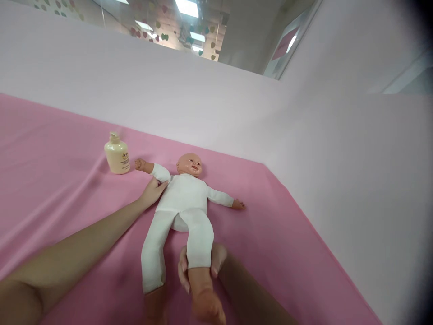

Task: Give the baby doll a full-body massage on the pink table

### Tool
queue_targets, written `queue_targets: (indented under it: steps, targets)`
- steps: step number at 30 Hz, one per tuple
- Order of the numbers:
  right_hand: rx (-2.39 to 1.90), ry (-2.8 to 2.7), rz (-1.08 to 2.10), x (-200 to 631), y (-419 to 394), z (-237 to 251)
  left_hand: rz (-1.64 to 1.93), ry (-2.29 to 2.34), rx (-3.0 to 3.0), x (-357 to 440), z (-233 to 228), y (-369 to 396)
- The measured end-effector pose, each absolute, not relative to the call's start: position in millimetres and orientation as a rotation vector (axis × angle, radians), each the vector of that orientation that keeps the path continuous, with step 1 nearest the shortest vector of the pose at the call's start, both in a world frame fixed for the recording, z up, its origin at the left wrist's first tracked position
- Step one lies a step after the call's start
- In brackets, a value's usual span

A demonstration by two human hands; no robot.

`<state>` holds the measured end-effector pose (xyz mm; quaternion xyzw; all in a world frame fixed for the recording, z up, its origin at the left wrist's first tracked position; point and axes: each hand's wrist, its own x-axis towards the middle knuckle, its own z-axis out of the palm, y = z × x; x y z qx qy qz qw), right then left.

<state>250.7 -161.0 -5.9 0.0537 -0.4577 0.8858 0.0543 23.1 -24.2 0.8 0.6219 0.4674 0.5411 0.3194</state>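
Observation:
A baby doll (184,192) with a bald head and a white cloth body lies on its back on a pink cover (270,253). Its arms are spread and its feet point toward me. My left hand (154,192) holds the doll at the armpit, thumb against its side; the other fingers are mostly hidden under the arm. From below, my right hand (218,258) wraps around the doll's lower leg just above the ankle, fingers on one side and thumb on the other. The other leg lies free beside it.
A cream pump bottle (117,155) stands upright near the doll's outstretched hand. White walls (338,149) border the pink surface behind and at the right. Above the back wall is a glass window (162,27) with heart-shaped decorations and reflected lights.

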Motion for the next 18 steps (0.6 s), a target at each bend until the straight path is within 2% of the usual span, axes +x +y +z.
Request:
queue_targets:
  steps: [8, 13, 18]
  targets:
    - [-0.306, -0.812, 2.297, 257.5, -164.7, 1.8, 1.331, 1.001, 1.927, 20.2, 4.8, -26.5]
    - [-0.438, -0.760, 2.248, 256.2, -162.4, 5.8, 1.336, 0.987, 1.987, 19.6, 7.1, -26.9]
    - [-0.396, -0.803, 2.285, 254.7, -166.5, 8.8, 1.359, 1.042, 1.867, 22.5, 12.7, -33.0]
